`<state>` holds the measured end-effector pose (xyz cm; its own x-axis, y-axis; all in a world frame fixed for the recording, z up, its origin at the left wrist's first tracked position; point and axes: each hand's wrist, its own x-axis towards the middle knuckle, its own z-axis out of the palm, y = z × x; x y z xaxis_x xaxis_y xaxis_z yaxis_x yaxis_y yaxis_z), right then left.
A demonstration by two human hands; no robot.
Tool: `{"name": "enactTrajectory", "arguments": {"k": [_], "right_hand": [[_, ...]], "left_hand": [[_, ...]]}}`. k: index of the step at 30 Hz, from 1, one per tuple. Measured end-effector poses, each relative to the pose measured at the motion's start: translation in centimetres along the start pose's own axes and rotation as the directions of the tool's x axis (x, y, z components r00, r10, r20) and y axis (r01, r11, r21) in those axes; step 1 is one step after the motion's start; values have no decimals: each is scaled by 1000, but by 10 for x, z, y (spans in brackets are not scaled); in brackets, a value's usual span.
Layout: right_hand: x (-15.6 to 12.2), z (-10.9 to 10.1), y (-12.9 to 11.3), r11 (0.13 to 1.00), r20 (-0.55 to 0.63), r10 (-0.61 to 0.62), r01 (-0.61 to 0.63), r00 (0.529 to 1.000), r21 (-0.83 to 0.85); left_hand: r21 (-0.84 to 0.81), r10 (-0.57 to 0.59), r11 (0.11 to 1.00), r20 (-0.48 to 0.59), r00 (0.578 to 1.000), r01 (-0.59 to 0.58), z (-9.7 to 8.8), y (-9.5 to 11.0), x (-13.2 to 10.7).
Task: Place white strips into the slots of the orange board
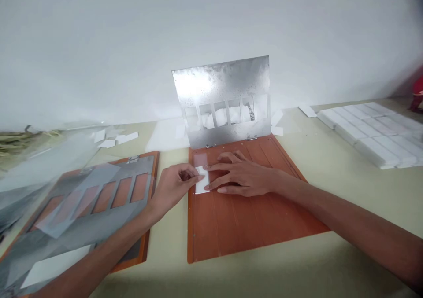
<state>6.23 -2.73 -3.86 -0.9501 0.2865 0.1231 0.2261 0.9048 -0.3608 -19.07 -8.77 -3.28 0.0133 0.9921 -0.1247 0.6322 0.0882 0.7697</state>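
Note:
A small white card (201, 184) lies on the left part of a reddish-brown board (244, 227), with a translucent strip (200, 158) just beyond it. My left hand (175, 181) has thumb and fingers pinched together at the card's left edge. Spread over the board, my right hand (244, 174) rests its fingertips on the card's right side. Hinged to the board's far edge, a metal plate (228, 82) stands raised, with a row of rectangular cut-outs.
On the left is a second board with its metal plate (125, 214) lowered; translucent sheets (62, 216) and a white card (56, 265) lie on it. Stacked white cards (373, 133) sit at the right. Loose white pieces (127, 137) lie near the wall.

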Motion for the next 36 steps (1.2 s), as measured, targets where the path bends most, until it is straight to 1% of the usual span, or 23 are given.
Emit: {"name": "enactTrajectory", "arguments": {"k": [3,8,11,13,16,20,22,24,30,33,36], "right_hand": [[0,0,0,1000,-5,10,-10,1000,6],[0,0,-1,1000,-19,5,-5,1000,11],[0,-1,-1,1000,-19,13,-13,1000,8],[0,-2,-2,1000,-17,19,-19,1000,9],[-1,-3,-3,1000,-24,27,-26,999,14],[-3,-3,-4,999,-37,34,-33,999,28],[-3,-3,-5,999,-35,37,-36,999,28],[-3,-3,-5,999,-33,33,-32,999,27],[-2,-2,-3,1000,-49,14,-13,999,18],[-2,-2,-3,1000,-42,9,-9,999,15],[-2,-1,-3,1000,-38,10,-9,999,11]], "left_hand": [[9,14,1000,-27,1000,-14,-1,1,4],[-15,23,1000,-10,1000,-23,-1,-1,7],[86,35,996,-25,999,-33,-3,0,7],[163,77,984,-45,996,-69,-8,2,12],[258,138,957,-13,990,-130,-20,7,31],[360,145,919,73,987,-161,-34,14,65],[414,145,894,98,984,-173,-37,20,74],[468,139,866,112,984,-176,-36,25,75],[564,143,804,126,982,-189,-26,32,63],[568,131,798,165,978,-202,-24,34,63],[546,110,812,202,973,-206,-25,35,66]]}}
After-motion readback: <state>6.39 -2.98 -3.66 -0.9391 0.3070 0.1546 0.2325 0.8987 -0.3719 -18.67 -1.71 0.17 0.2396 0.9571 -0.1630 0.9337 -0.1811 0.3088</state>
